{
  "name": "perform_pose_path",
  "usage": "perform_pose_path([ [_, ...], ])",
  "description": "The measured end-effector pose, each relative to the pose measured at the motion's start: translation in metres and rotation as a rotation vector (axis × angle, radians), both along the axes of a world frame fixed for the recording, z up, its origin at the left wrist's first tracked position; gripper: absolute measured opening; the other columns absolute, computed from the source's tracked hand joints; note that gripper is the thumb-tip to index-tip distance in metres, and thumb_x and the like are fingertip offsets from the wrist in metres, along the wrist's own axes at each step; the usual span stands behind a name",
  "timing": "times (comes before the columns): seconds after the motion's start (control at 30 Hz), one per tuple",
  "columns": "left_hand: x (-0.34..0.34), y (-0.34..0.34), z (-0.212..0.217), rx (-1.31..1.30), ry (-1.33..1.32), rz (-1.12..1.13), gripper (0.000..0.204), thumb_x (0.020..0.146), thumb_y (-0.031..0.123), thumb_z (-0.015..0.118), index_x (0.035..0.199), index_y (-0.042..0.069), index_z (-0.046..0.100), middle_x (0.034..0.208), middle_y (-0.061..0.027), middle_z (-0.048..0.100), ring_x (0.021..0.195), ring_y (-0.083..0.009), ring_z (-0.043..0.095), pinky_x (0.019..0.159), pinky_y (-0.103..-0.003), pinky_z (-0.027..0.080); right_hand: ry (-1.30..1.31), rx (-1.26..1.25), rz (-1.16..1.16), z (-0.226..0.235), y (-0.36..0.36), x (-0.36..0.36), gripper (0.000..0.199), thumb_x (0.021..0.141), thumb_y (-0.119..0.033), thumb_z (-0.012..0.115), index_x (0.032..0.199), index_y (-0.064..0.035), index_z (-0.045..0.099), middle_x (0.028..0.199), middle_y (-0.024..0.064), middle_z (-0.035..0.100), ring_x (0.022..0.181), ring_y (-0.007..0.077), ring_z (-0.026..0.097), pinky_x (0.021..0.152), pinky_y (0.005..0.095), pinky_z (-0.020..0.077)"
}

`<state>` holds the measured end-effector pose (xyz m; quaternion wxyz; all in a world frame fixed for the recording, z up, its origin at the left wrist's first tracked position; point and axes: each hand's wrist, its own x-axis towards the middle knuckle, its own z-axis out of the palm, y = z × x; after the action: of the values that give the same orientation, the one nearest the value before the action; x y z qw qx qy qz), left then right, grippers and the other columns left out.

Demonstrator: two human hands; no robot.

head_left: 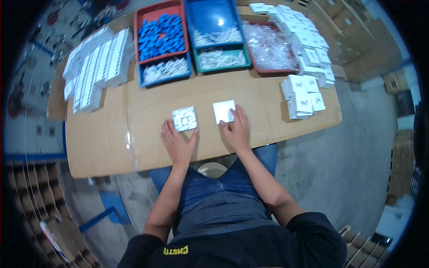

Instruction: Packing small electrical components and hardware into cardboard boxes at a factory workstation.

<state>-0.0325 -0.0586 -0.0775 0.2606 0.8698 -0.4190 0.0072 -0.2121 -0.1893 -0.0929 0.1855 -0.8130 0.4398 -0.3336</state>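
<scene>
Both hands [178,143] lie flat touching square white plates [185,118], trays [163,38] beyond.

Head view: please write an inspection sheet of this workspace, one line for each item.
Surface: table covered with brown cardboard.
Job's things: square patterned part at the left hand; plain white square part under the right hand fingers.
Clutter: red tray of blue caps, blue tray, green tray, tray of clear bags, white box rows, small white boxes.
Hands: both bare, flat on the table.
Cables: nothing seen.
Surroundings: concrete floor, cartons.
</scene>
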Motion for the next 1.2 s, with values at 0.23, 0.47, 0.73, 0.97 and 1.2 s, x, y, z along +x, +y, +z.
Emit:
perform_pose_path([
  [0.23,-0.011,-0.005,0.009,0.057,0.018,0.009,0.102,0.080,0.049,0.078,0.152,-0.005,0.030,0.155,-0.0253,0.034,0.148,-0.0403,0.027,0.122,-0.055,0.018,-0.334,0.263,-0.116,0.005,-0.017,-0.011,0.043,0.086,-0.011,0.071,0.126,-0.0013,0.059,0.140,0.0230,0.055,0.132,0.0405,0.050,0.109,0.0479,0.0413],
  [0.47,-0.008,-0.011,0.012,0.132,0.001,0.025,0.103,0.080,0.051,0.075,0.153,-0.005,0.028,0.158,-0.0246,0.031,0.150,-0.0401,0.024,0.123,-0.055,0.016,-0.478,0.117,-0.271,0.074,-0.175,0.008,0.031,0.090,-0.006,0.061,0.121,0.0002,0.062,0.123,0.0209,0.064,0.116,0.0395,0.062,0.100,0.0429,0.0487],
  [0.73,-0.010,-0.014,0.016,0.169,0.023,0.024,0.105,0.079,0.045,0.077,0.154,-0.004,0.024,0.157,-0.0262,0.029,0.149,-0.0411,0.023,0.122,-0.055,0.016,0.040,-0.282,-0.276,0.048,-0.434,0.011,0.023,0.085,-0.009,0.061,0.104,0.0030,0.066,0.113,0.0240,0.064,0.106,0.0431,0.062,0.094,0.0493,0.0503],
  [0.97,-0.005,-0.009,0.011,0.190,0.024,0.011,0.103,0.077,0.047,0.076,0.151,-0.007,0.028,0.156,-0.0283,0.029,0.148,-0.0444,0.024,0.121,-0.057,0.016,0.557,-0.254,-0.098,0.038,-0.501,0.013,0.034,0.084,-0.010,0.060,0.116,0.0017,0.067,0.124,0.0210,0.063,0.121,0.0375,0.059,0.107,0.0470,0.0457],
  [1.2,-0.003,-0.011,0.010,0.221,-0.018,-0.009,0.102,0.078,0.049,0.076,0.152,-0.003,0.028,0.157,-0.0275,0.028,0.149,-0.0440,0.023,0.121,-0.058,0.016,0.744,-0.202,-0.173,0.023,-0.510,0.013,0.032,0.087,-0.015,0.057,0.112,0.0006,0.069,0.133,0.0194,0.060,0.130,0.0335,0.054,0.117,0.0473,0.0341],
])
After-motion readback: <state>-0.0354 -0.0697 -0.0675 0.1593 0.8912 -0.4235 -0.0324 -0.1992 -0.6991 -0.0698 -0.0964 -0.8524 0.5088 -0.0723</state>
